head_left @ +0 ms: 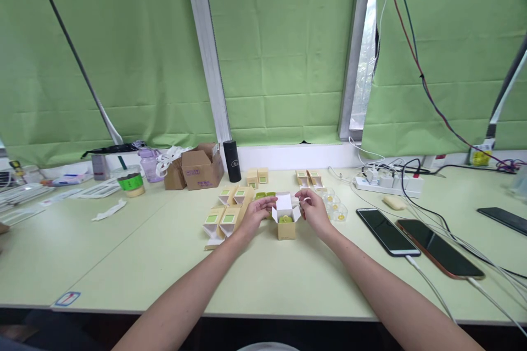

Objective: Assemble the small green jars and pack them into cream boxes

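Note:
A small tan cardboard box (286,231) stands upright in front of me, its white inner lid (284,202) raised and side flaps spread. Inside it sits a green item (285,219) with a yellowish top. My left hand (258,213) is at the box's left side, fingers stretched toward the lid and flap. On the right, my right hand (313,209) is beside the flap with its fingers curled together; what lies between them is hard to make out. Behind the left hand are green pieces (265,196). Clear plastic containers with yellow spots (340,212) stand beside the right hand.
Several open tan boxes (230,216) stand to the left, with more boxes (309,178) behind. Farther back are a brown carton (202,169), a black bottle (232,161) and a drink cup (130,182). Phones (387,231) with cables and a power strip (389,186) lie right.

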A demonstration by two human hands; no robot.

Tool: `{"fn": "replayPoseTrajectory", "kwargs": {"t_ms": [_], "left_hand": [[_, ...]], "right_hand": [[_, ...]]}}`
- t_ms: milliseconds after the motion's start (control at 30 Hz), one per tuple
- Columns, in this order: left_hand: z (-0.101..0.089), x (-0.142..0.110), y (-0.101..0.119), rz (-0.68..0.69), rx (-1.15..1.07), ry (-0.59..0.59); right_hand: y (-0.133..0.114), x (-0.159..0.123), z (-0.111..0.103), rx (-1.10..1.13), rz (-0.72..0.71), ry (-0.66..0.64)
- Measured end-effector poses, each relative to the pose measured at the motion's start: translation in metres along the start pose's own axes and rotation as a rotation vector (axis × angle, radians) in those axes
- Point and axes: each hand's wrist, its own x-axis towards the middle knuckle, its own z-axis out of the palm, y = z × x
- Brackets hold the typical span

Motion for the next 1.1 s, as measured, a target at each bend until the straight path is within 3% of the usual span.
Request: {"fn": "replayPoseTrajectory", "kwargs": {"t_ms": [333,1100], "left_hand": [[0.009,-0.005,0.000,0.021,0.067,0.015],[0.017,-0.004,-0.013,0.036,0.124,0.030]], "right_hand": [[-0.009,-0.005,0.004,0.275,0.325,-0.027],[-0.006,-0.010,0.010,0.361,0.420,-0.099]]}}
